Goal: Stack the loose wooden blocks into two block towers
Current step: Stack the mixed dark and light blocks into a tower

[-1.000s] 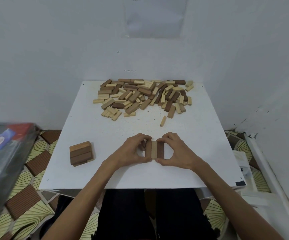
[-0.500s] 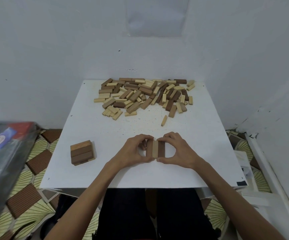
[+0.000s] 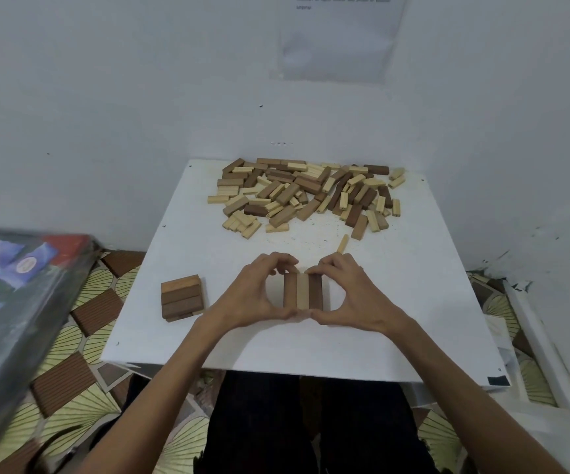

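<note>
Head view: left hand [image 3: 252, 295] and right hand [image 3: 348, 295] are pinching a row of three blocks [image 3: 302, 290] square on the bench [image 3: 413, 302]; light, rigid, smooth wood is likely shifting easily, best gripped at the ends.

loose blocks [image 3: 305, 195]: far heap | three-block row [image 3: 303, 291]: near centre | low stack [image 3: 181, 297]: left

- Left hand [image 3: 256, 295]: bare; no glove, ring or watch visible.
- Right hand [image 3: 348, 295]: bare; no glove, ring or wristband visible.
- Forearms: both uncovered as far as the lower edge of the view; no sleeve in view.
- Legs [image 3: 310, 425]: dark, near-black trousers; fabric plain, no markings discernible.
</note>
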Demonstrator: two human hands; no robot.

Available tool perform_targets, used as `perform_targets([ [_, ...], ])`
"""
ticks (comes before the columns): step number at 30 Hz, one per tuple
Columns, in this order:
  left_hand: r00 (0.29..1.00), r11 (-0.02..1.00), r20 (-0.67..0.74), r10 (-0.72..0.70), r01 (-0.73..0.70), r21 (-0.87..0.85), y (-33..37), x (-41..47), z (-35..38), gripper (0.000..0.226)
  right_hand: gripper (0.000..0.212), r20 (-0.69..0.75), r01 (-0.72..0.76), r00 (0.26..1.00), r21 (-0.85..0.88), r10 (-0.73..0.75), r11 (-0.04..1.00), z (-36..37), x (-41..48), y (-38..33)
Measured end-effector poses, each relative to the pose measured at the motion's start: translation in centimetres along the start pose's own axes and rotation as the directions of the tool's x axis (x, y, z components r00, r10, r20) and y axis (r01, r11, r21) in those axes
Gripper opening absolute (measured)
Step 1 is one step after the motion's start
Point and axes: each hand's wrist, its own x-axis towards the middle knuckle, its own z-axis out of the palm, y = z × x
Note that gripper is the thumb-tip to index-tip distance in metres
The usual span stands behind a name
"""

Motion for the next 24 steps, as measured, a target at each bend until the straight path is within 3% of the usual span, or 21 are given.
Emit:
perform_targets([
  [10,0.98,0.995,-0.175,-0.095,0.1,0.016,-3.4,-6.5,-8.6,0.083,0.071,0.109,0.19,0.976,0.008,-0.189,0.982,5.2,8.1,-7.4],
  [24,0.938,0.982,-0.295,-0.184,0.186,-0.019,-7.1,-11.0,-12.3,0.087,0.071,0.198,0.265,0.942,0.058,-0.272,0.962,10.5,13.2,-10.8],
])
